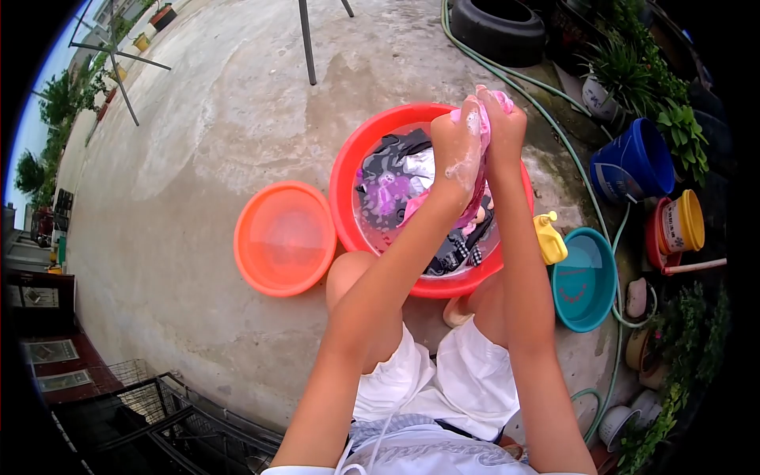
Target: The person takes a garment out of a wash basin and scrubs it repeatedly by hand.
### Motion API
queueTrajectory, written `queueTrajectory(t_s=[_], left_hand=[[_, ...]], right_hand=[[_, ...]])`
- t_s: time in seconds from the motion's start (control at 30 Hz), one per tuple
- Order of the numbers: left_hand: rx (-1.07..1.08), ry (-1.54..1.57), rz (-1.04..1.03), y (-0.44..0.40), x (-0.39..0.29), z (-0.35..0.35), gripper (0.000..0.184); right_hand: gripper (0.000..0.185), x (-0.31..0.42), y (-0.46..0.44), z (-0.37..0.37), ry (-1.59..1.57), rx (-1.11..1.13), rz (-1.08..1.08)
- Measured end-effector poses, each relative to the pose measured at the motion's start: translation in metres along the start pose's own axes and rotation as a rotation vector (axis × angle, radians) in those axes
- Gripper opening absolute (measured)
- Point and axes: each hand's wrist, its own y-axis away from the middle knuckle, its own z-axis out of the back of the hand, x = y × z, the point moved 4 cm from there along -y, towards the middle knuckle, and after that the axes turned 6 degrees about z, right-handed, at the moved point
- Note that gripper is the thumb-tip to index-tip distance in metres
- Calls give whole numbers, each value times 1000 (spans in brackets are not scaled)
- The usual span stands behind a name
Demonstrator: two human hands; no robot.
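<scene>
Both my hands are raised over the far side of a large red basin (342, 186), pressed close together around a pink wet garment (480, 186). Suds cling to my left hand (457, 146), which is closed on the cloth. My right hand (505, 138) grips the same garment beside it, and a bunched bit of pink shows above the fingers. The rest of the garment hangs down between my wrists into the basin. Soapy water there holds dark clothes (388, 158), a purple piece (389, 192), a white piece (421, 168) and a black-and-white checked cloth (457, 255).
An orange basin (285, 237) stands left of the red one. To the right are a yellow pump bottle (549, 239), a teal basin (584, 279), a green hose (571, 142), a blue bucket (633, 162) and a yellow bucket (684, 222). A black tire (499, 36) lies at the back.
</scene>
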Motion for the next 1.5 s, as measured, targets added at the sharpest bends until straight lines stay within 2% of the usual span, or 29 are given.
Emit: queueTrajectory(t_s=[0.03, 0.17, 0.27, 0.3, 0.4, 0.47, 0.53, 0.57, 0.6, 0.63, 0.67, 0.73, 0.83, 0.93, 0.97, 1.03, 1.13, 1.23, 1.3, 1.37, 1.47, 1.5], left_hand=[[-11, -74, -114, 2, -3, -4, 34], [16, 95, 78, 3, -7, 5, 19], [17, 259, 21, -16, -3, 20, 17], [44, 331, 75, -22, -3, 27, 18], [-103, 246, 257, -51, 7, 52, 21], [6, 340, 190, -50, 12, 49, 17], [133, 440, 57, -21, 3, 27, 16], [56, 399, 58, -12, 1, 16, 16], [-67, 225, 78, -4, -2, 11, 22], [-46, 78, 14, 3, -5, 7, 23], [-25, -70, -49, 7, -7, 5, 24], [-23, 23, -27, 5, -9, 5, 25], [-32, 213, 122, 4, -15, 12, 24], [-28, 368, 33, -4, -20, 24, 25], [-90, 144, 184, -19, -14, 40, 18], [-66, 257, 186, -36, -7, 50, 18], [-54, 368, 253, -41, -3, 52, 17], [-49, 533, 215, -12, -6, 27, 15], [-77, 315, 149, 3, -14, 18, 18], [-114, 47, 51, 5, -15, 19, 19], [0, 207, 178, 0, -12, 26, 17], [8, 267, 125, -4, -12, 28, 16]], right_hand=[[31, 2, 1, 2, -15, 16, -25], [30, 6, 10, -4, 91, 34, 73], [28, 17, 30, -18, 178, 112, 125], [28, 16, 36, -22, 237, 158, 154], [29, 14, 50, -31, 412, 201, 271], [29, 16, 50, -32, 480, 211, 297], [30, 14, 33, -24, 336, 126, 223], [30, 8, 21, -17, 223, 86, 148], [31, 3, 12, -10, 111, 46, 72], [22, -3, 5, -4, 34, 82, -30], [22, -9, 4, -3, 20, 73, -27], [22, -10, 4, -6, -5, 50, -19], [30, 8, 20, -17, 50, 69, 73], [32, 18, 42, -28, 210, 148, 211], [31, 20, 51, -33, 276, 197, 279], [30, 29, 66, -42, 369, 267, 444], [32, 23, 57, -43, 444, 283, 499], [37, 12, 33, -34, 295, 131, 275], [39, -2, 14, -22, 122, 93, 128], [33, -16, 5, -16, 110, 114, 88], [31, -6, 14, -19, 177, 113, 123], [34, 4, 22, -25, 176, 105, 146]])
